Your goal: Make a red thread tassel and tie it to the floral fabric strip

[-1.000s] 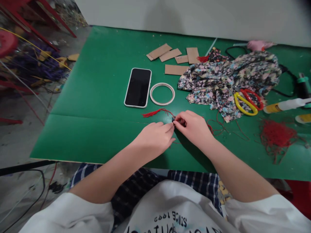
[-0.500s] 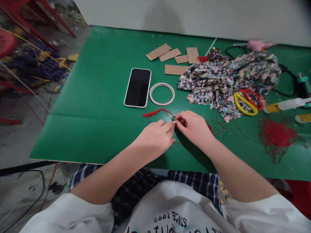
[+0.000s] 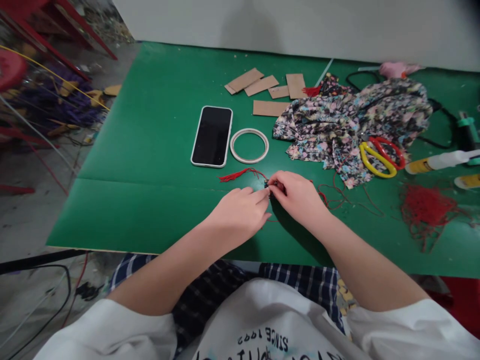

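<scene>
Both hands meet over a small dark patterned piece point(image 3: 266, 184), seemingly of cloth, at the middle of the table. My left hand point(image 3: 240, 212) pinches its near side, palm down, the fingertips pressed together. From the right, my right hand point(image 3: 294, 191) grips the same piece between thumb and index finger, its other fingers curled. Most of the piece is hidden by the fingertips. A red tassel point(image 3: 236, 176) trails to the left on a thin red cord from its far end. Thin red thread point(image 3: 325, 197) lies loose beside my right hand.
On the green table point(image 3: 131, 150) lie a phone point(image 3: 212, 136), a roll of narrow white tape point(image 3: 233, 150), cardboard pieces point(image 3: 270, 108) and floral cloth point(image 3: 337, 120). Scissors with red and yellow handles point(image 3: 390, 170), a glue bottle point(image 3: 438, 162) and tangled red thread point(image 3: 429, 205) are on the right.
My right fingertips have shifted slightly over the small piece, and a pale spot at the fingertips is now covered. The left hand and the tassel have stayed in place.
</scene>
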The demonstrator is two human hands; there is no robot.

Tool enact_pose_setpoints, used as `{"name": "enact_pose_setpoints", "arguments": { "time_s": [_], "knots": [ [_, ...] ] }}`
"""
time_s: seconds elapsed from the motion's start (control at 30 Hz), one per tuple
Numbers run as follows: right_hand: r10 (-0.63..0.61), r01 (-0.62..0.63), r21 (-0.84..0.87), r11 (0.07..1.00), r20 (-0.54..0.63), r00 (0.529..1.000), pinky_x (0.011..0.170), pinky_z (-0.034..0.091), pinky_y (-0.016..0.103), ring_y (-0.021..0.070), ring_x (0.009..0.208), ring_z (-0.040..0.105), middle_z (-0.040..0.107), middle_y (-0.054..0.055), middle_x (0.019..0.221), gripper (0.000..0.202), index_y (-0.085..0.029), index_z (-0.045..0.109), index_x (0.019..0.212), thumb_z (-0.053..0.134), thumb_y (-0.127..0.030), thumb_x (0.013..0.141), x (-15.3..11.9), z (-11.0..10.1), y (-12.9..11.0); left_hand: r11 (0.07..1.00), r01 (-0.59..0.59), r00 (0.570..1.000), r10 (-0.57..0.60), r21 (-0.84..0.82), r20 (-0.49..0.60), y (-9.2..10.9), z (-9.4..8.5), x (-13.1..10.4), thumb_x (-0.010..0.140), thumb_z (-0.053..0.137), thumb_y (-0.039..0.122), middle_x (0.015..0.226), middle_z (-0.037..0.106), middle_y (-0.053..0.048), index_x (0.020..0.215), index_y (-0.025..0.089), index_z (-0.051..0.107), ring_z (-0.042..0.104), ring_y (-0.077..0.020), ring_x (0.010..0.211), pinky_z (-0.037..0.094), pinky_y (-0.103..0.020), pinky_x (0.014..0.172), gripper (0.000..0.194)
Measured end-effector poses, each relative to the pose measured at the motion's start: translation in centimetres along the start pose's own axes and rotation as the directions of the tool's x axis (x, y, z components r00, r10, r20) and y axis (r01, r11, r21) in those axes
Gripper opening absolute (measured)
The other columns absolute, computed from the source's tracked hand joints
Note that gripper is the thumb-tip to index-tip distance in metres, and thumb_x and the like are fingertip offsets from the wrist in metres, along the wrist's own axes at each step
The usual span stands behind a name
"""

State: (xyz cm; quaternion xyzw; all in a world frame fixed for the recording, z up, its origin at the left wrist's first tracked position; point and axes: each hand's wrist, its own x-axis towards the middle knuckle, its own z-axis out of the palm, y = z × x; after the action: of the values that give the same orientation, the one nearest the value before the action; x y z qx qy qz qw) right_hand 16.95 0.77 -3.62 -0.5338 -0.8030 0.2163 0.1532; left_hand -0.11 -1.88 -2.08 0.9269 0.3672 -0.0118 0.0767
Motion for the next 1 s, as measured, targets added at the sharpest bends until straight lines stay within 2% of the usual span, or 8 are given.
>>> {"name": "enact_pose_setpoints", "arguments": {
  "time_s": [0.3, 0.5, 0.67, 0.83, 1.0],
  "knots": [
    [0.055, -0.072, 0.215, 0.974, 0.084, 0.995, 0.064, 0.039, 0.022, 0.011, 0.071, 0.051, 0.051, 0.001, 0.076, 0.021, -0.019, 0.061, 0.077, 0.047, -0.004, 0.073, 0.3, -1.4, 1.0, 0.998, 0.053, 0.997, -0.051, -0.023, 0.062, 0.3, -0.5, 0.4, 0.091, 0.037, 0.033, 0.117, 0.059, -0.01, 0.11, 0.012, 0.057, 0.064, -0.019, 0.079, 0.045, -0.032, 0.062, 0.035],
    [0.059, -0.087, 0.248, 0.965, 0.12, 0.991, 0.065, 0.039, 0.024, 0.0115, 0.071, 0.05, 0.052, 0.001, 0.075, 0.027, -0.018, 0.062, 0.076, 0.042, -0.001, 0.069, 0.5, -1.7, 1.4, 0.998, 0.066, 0.994, -0.068, 0.023, 0.083, 0.3, -0.8, 0.3, 0.092, 0.033, 0.04, 0.126, 0.055, -0.009, 0.117, 0.013, 0.053, 0.064, -0.0173, 0.075, 0.046, -0.03, 0.06, 0.042],
    [0.054, -0.08, 0.26, 0.962, 0.104, 0.993, 0.064, 0.038, 0.023, 0.0108, 0.069, 0.049, 0.051, 0.001, 0.075, 0.029, -0.018, 0.062, 0.076, 0.04, 0.0, 0.069, 0.5, -1.7, 1.6, 0.996, 0.082, 0.987, -0.085, 0.028, 0.133, 0.5, -1.2, 0.3, 0.092, 0.033, 0.04, 0.124, 0.055, -0.008, 0.119, 0.013, 0.052, 0.064, -0.017, 0.074, 0.046, -0.029, 0.059, 0.043],
    [0.056, -0.07, 0.226, 0.972, 0.067, 0.996, 0.06, 0.037, 0.023, 0.0105, 0.066, 0.048, 0.049, 0.0, 0.072, 0.008, -0.018, 0.059, 0.08, 0.053, -0.017, 0.076, 0.5, -1.5, 1.1, 0.998, 0.063, 0.991, -0.066, 0.032, 0.113, 0.7, -1.1, 0.2, 0.092, 0.034, 0.037, 0.12, 0.057, -0.011, 0.119, 0.01, 0.051, 0.063, -0.0178, 0.078, 0.046, -0.03, 0.061, 0.042],
    [0.05, -0.056, 0.096, 0.994, 0.058, 0.997, 0.058, 0.034, 0.023, 0.0102, 0.063, 0.047, 0.049, -0.001, 0.069, 0.006, -0.018, 0.057, 0.076, 0.053, -0.021, 0.079, 0.4, -1.2, 0.4, 0.997, 0.062, 0.994, -0.065, 0.037, 0.086, 0.8, -0.7, 0.0, 0.091, 0.037, 0.037, 0.117, 0.058, -0.01, 0.12, 0.008, 0.049, 0.063, -0.0189, 0.078, 0.047, -0.032, 0.063, 0.043]
  ]
}}
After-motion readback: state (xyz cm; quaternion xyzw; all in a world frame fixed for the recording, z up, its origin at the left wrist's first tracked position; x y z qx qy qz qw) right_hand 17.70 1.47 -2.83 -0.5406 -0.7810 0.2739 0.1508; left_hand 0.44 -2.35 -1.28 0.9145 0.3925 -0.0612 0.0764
